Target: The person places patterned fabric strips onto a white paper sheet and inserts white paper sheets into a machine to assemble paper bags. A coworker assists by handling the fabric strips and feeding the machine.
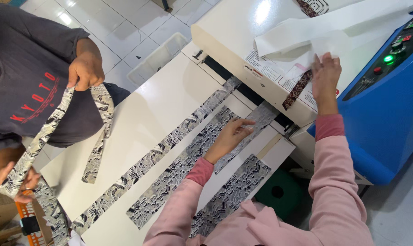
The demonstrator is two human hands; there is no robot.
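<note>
Black-and-white printed fabric strip (243, 132) lies on the white feed table (156, 105), its far end at the machine slot (247, 91) — partly fed, 3 other strips waiting alongside. Left hand (231, 134) flat on it, fingers open & extended. Right hand (326, 73) up on the machine top, fingers pinching white paper sheet (302, 36). Co-worker's hand (85, 69) grips another strip.

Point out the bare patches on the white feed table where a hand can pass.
Free: the white table between the co-worker's dangling strip and the longest patterned strip. Smaller bare corner beside the short strip. Crowded: the middle strips under the left hand, and the machine top by the right hand.
</note>
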